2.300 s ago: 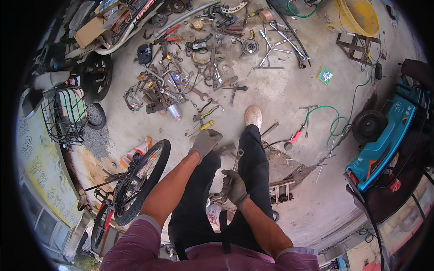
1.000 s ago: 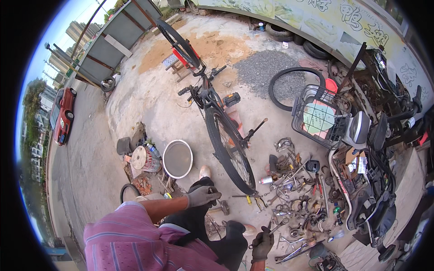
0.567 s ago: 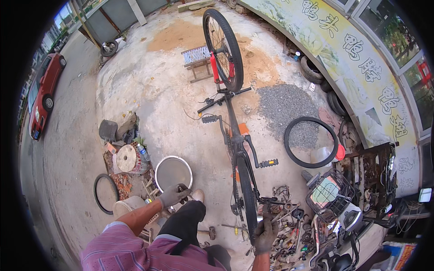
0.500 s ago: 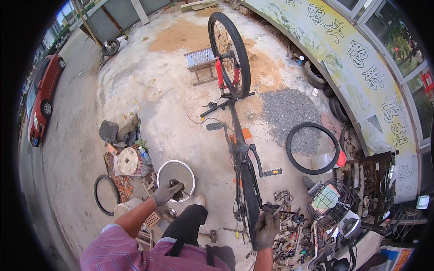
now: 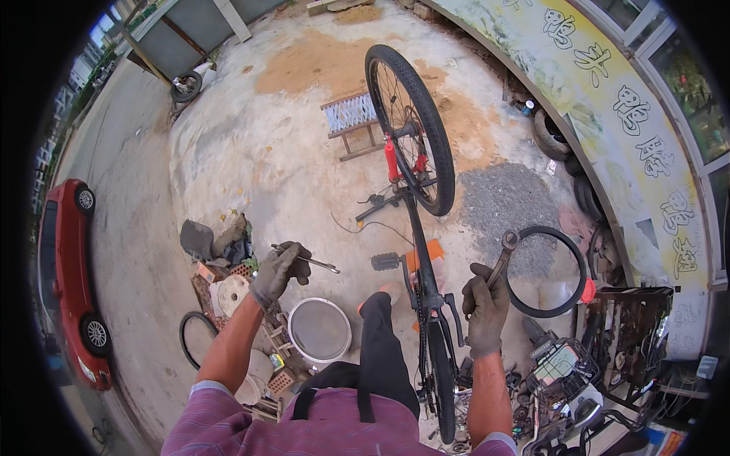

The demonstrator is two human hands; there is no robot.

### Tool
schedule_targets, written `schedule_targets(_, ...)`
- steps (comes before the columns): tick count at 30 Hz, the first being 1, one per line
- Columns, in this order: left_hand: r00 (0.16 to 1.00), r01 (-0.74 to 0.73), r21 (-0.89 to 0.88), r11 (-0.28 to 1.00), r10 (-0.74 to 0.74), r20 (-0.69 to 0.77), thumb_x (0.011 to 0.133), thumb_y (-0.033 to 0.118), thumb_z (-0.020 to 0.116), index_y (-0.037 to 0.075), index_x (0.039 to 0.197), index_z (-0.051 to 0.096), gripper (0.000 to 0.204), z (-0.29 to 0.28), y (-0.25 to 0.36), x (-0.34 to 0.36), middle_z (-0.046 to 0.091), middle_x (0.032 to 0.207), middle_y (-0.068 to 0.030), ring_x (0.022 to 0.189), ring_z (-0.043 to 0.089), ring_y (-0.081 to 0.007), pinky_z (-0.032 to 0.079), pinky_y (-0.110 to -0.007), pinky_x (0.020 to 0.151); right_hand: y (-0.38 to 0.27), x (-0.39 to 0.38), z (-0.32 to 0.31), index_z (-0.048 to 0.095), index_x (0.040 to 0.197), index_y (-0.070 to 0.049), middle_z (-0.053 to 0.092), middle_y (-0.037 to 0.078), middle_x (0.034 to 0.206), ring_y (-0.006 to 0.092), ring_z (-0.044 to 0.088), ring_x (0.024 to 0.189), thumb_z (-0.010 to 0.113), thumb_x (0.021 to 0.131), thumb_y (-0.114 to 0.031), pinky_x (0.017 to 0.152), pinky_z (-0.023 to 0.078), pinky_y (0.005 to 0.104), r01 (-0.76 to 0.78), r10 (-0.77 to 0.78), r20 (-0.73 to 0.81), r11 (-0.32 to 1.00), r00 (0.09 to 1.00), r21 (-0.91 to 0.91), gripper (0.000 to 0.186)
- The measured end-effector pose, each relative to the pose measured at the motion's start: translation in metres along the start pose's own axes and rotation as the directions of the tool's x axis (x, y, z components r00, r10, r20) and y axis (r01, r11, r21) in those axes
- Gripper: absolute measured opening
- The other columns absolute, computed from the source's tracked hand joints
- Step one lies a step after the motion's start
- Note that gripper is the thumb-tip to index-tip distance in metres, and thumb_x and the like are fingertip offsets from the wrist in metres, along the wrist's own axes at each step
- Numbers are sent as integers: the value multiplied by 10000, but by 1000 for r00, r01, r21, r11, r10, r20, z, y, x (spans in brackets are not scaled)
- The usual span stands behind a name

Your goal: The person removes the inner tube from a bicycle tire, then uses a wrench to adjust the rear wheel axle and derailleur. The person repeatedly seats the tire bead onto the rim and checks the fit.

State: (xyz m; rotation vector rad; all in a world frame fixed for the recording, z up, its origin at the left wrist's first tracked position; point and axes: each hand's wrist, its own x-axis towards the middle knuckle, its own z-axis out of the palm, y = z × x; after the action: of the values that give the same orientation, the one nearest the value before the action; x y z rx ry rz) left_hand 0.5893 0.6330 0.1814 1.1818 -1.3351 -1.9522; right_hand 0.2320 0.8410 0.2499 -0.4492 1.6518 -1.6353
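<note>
While left gloved hand (image 5: pixel 280 275) pinches slim wrench (image 5: pixel 323 265), right gloved hand (image 5: pixel 485 311) curls round ring-end spanner (image 5: pixel 501 261). Upturned bicycle (image 5: pixel 420 235) stands between hands: right nearer, left well apart. Long axis runs roughly ahead, front wheel (image 5: pixel 411 129) far end, rear tyre (image 5: pixel 440 376) near end.

Large dark-outlined characters (image 5: pixel 631 112) running down a yellow-and-white sign panel (image 5: pixel 608 131), upper right of the frame, markings on a pale green sheet (image 5: pixel 557 362), lower right, too small to read
</note>
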Motion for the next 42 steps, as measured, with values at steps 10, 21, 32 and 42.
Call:
schedule_targets(10,996,-57,85,995,52,68,1060,343,563,-50,1089,655,405,16,95,245,704,813,-142,652,682,-202,573,-319,606,-76,232,121,628,1226,34,659,62,983,103,614,774,769,893,-221,659,519,270,206,-198,56,951,978,-231,442)
schedule_targets(21,987,28,163,986,-53,150,1061,301,566,-40,1088,644,352,7,120,440,691,829,-123,685,686,-198,588,-327,597,-83,308,197,691,1118,-13,671,162,1036,304,687,906,838,769,-452,808,549,423,253,-231,126,675,965,-693,579)
schedule_targets(32,857,231,118,966,-260,446,1059,314,563,-44,1105,650,371,2,87,540,709,840,-166,661,689,-220,588,-345,585,-90,318,211,658,1174,47,721,138,946,203,701,839,826,728,-253,800,551,344,19,-4,24,739,1000,-674,563)
schedule_targets(42,819,144,228,963,-246,519,1059,325,559,-50,1050,655,387,9,96,552,703,797,-158,644,689,-216,582,-336,577,-76,314,198,657,1192,23,710,148,999,231,712,891,860,691,-282,826,549,356,-12,19,5,793,1000,-609,621)
